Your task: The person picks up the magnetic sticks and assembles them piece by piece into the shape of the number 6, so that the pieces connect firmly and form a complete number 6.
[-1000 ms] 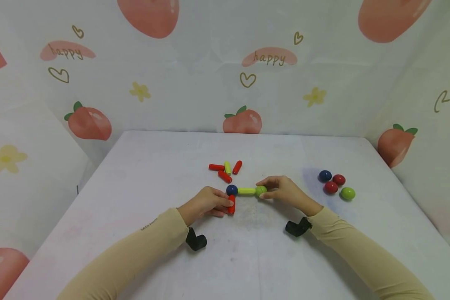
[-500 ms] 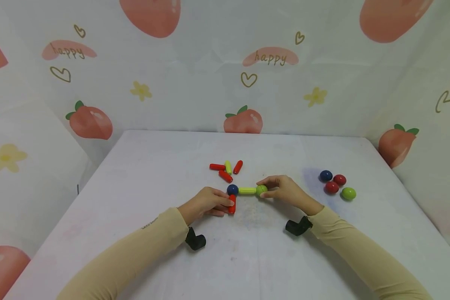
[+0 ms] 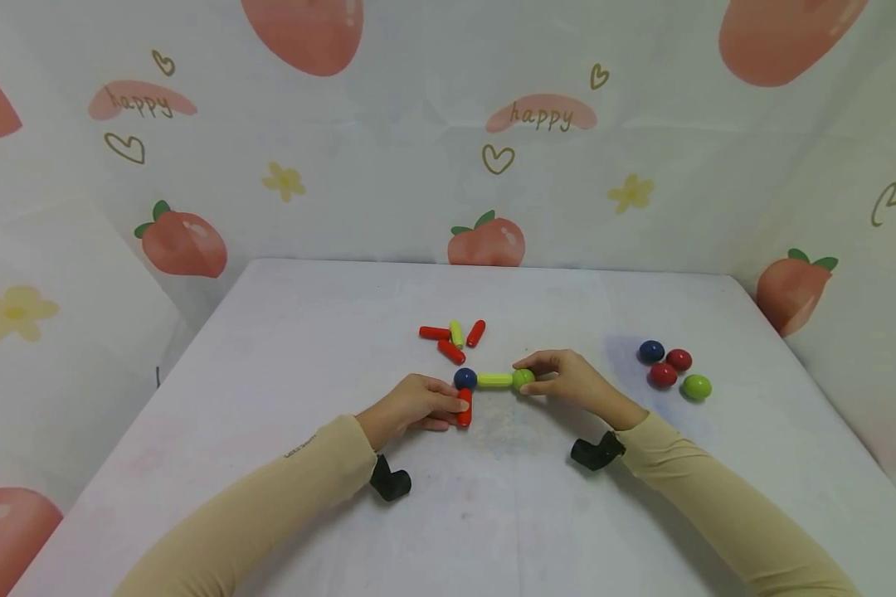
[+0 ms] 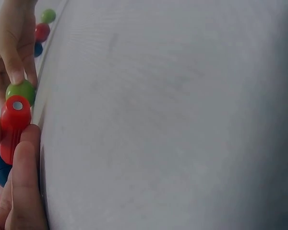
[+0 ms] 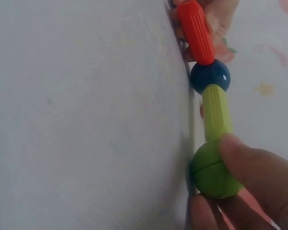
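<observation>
My left hand (image 3: 421, 402) pinches a red rod (image 3: 465, 408) between thumb and fingers; a pale metal dot shows on its free end in the left wrist view. The rod's far end meets a dark blue ball (image 3: 465, 379). From that ball a yellow-green rod (image 5: 216, 112) runs to the right and meets a green ball (image 5: 213, 170). My right hand (image 3: 567, 381) holds the green ball between thumb and fingers. The joined pieces form a corner shape low over the table or on it; which of the two, I cannot tell.
Beyond the hands lie several loose rods: red ones (image 3: 451, 351) and a yellow-green one (image 3: 457, 333). At the right sit a blue ball (image 3: 651, 351), two red balls (image 3: 663, 375) and a green ball (image 3: 697, 387). A white cloth (image 3: 328, 315) covers the table.
Both hands keep the same hold on the joined pieces. The whole head view shifts very slightly; otherwise nothing visibly moves.
</observation>
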The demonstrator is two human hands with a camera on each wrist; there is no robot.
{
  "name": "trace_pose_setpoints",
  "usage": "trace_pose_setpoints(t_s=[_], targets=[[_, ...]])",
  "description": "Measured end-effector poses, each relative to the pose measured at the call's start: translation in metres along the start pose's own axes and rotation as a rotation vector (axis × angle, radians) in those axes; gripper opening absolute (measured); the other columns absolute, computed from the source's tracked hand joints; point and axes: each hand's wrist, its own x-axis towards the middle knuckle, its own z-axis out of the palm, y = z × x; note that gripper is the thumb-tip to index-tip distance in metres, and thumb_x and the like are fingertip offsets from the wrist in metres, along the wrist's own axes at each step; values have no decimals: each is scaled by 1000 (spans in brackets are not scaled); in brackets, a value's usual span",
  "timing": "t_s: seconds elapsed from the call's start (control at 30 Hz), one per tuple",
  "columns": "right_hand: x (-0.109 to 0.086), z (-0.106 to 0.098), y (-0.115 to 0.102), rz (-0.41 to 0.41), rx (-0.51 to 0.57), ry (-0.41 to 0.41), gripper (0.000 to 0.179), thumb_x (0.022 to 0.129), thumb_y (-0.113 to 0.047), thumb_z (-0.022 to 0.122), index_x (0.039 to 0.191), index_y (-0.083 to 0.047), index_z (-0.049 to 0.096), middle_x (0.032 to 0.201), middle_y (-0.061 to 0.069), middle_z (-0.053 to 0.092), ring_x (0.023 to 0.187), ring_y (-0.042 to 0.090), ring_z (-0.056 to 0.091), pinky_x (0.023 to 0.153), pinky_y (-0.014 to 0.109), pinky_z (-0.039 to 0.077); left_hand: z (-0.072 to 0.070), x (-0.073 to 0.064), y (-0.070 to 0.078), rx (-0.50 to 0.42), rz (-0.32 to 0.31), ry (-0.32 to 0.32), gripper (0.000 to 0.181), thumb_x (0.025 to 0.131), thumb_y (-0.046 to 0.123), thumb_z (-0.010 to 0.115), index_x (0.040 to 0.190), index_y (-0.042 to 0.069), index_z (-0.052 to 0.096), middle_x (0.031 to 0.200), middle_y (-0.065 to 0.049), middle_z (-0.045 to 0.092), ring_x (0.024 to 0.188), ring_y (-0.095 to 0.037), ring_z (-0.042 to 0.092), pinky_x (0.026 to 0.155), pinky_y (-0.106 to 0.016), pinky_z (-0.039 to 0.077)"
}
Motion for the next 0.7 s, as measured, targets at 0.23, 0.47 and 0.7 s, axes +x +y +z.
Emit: trace_pose_setpoints(t_s=[0.23, 0.47, 0.7], targets=[[0, -2, 2, -16, -11, -1, 38, 82, -21, 78, 118, -12, 69, 119, 9, 68, 113, 26, 62, 101, 49, 44, 0, 0, 0, -3, 6, -4, 35, 82, 20, 78, 112, 5, 67, 91, -4, 72, 74, -12, 69, 70, -24, 57], [0, -2, 1, -33, -4, -9, 41, 81, -21, 78, 119, -10, 68, 121, 10, 66, 112, 27, 62, 98, 47, 47, 0, -2, 1, 0, 4, 9, 38, 82, 21, 78, 114, 5, 67, 92, -4, 72, 74, -11, 68, 70, -25, 57], [-6, -10, 3, -90, -13, -40, 54, 82, -23, 78, 130, -8, 59, 128, 15, 62, 115, 32, 61, 95, 45, 51, 0, -4, 2, 3, 11, 4, 37, 83, 21, 78, 114, 5, 67, 92, -4, 72, 74, -11, 68, 70, -24, 57]])
